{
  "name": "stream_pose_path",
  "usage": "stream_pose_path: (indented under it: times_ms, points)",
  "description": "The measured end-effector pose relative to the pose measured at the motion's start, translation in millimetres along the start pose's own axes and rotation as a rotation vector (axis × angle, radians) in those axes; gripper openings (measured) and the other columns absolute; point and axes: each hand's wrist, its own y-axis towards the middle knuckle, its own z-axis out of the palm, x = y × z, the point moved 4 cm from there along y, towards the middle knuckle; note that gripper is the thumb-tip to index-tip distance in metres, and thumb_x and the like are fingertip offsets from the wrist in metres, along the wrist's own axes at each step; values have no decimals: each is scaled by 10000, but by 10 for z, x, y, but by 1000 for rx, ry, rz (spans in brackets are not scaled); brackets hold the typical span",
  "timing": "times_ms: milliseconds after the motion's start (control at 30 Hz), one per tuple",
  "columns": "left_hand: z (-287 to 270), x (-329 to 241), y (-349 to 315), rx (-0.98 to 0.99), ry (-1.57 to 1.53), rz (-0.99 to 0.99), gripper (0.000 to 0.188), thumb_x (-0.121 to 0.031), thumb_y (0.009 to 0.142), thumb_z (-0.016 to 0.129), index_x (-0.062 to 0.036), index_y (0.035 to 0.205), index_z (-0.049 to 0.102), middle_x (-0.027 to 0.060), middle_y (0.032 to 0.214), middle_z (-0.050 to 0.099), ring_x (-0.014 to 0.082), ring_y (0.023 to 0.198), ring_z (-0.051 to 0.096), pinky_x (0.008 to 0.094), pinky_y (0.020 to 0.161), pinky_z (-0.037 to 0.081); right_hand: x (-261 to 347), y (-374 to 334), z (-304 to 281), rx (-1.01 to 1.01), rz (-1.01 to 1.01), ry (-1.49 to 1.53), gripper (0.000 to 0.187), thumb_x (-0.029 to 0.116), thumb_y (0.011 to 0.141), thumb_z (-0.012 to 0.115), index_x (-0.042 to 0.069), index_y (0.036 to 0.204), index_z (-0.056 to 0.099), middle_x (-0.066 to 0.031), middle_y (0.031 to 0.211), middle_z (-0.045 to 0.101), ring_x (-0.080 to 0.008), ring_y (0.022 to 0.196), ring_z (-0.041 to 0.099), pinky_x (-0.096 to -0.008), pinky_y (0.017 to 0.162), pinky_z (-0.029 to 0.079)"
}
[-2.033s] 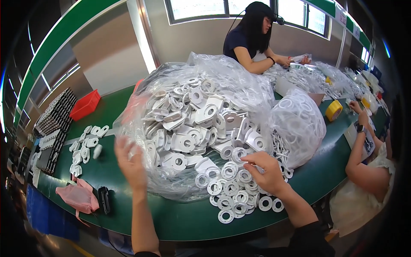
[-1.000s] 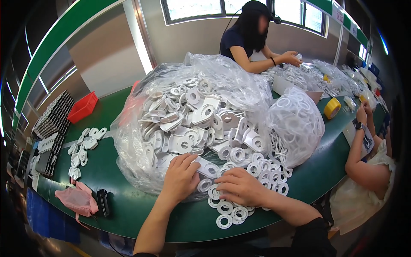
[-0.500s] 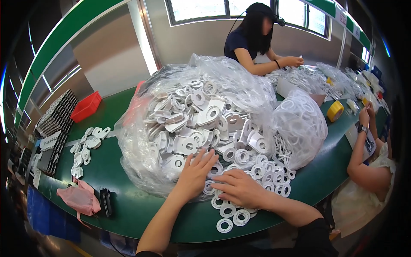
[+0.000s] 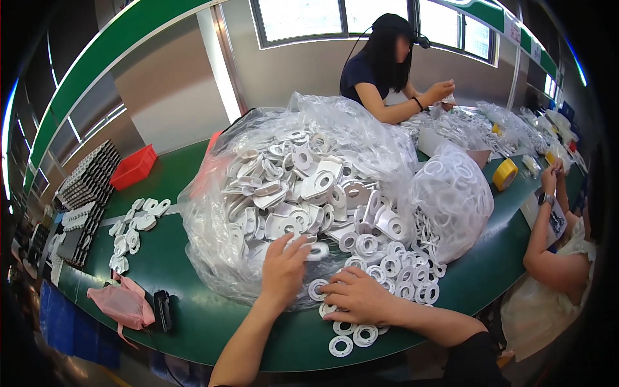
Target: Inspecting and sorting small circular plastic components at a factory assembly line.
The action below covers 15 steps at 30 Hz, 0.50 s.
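A large clear plastic bag lies open, heaped with white plastic parts that have round holes. At its near side my left hand has its fingers spread against the pile, the fingertips beside a white holed part. Whether it touches that part I cannot tell. Just to the right, my right hand lies palm down over flat white rings, fingers extended toward a single ring. Its palm hides some of the rings, and nothing shows gripped in it.
A full bag of white rings stands at the right, near a yellow tape roll. Loose white parts, a red bin and a pink pouch are at the left. Two other people work at the green table.
My left hand has drawn back slightly left, its fingers more bent. The right hand has shifted a little left and down. Parts at the pile's near edge have moved, baring bag plastic between the hands.
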Motion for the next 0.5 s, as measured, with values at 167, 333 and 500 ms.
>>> stream_pose_path:
  times_ms: [167, 333, 500]
  points:
    - [-191, 22, 6, -218, -287, -180, 298, 47, 826, 507, -66, 1096, 564, 117, 1063, 604, 304, 834, 616, 343, 696, 508, -93, -45, -92, -144, 36, 290, 147, 224, 754, 706, 99, 819, 662, -2, 888, 630, -182, 816, 570, -308, 706, 443]
    - [58, -130, -148, 66, -1829, -808, 425, -161, 943, 450, -153, 1339, 295, 62, 1062, 558, 179, 826, 581, 294, 594, 492, -280, -119, -323, -464, 291, 536, 56, 93, 765, 694, 45, 792, 687, -53, 765, 642, -158, 691, 583, -276, 623, 445]
    - [260, -413, -302, 274, -2356, -1044, 468, -378, 907, 503, -132, 1287, 386, 71, 999, 495, 150, 726, 399, 213, 476, 366, -512, -307, -218, -688, 594, 1118, 154, 48, 820, 645, -26, 954, 629, -92, 867, 634, -123, 773, 598, -229, 679, 486]
